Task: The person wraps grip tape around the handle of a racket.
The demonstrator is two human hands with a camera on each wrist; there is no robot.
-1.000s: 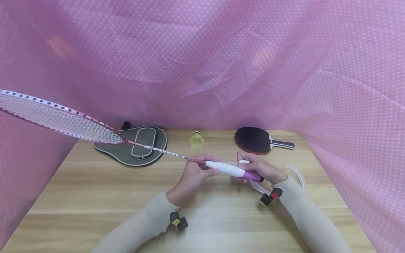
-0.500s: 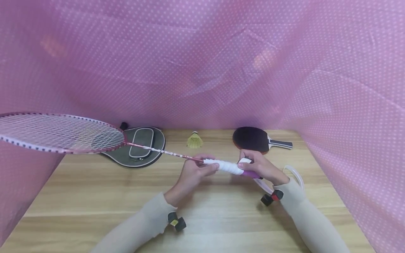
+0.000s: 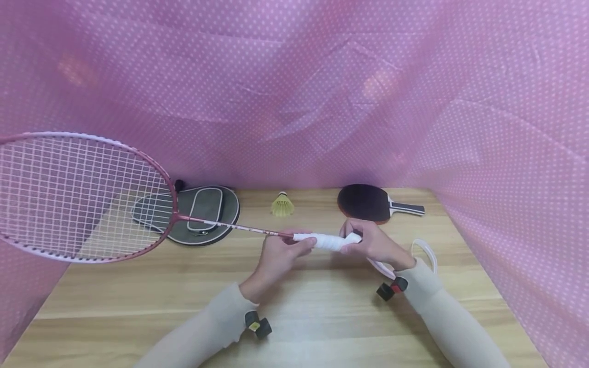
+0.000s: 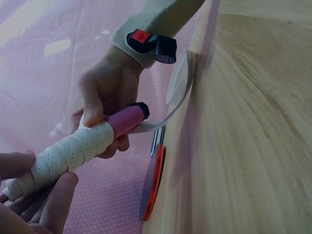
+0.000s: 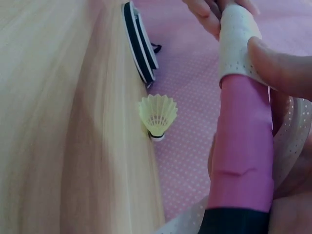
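A light wooden tabletop (image 3: 138, 296) with a streaked grain carries the scene. Near its far edge, towards the left, lies a flat grey paddle-shaped zip case (image 3: 207, 212) with a pale piped pocket on top. To its right, well apart, stands a small yellow-green shuttlecock (image 3: 282, 205) on its cork base. Further right lies a dark red table tennis bat (image 3: 368, 203), face down flat, its black and pale handle pointing right. A pink cloth with small white dots (image 3: 294, 87) hangs behind and along both sides.
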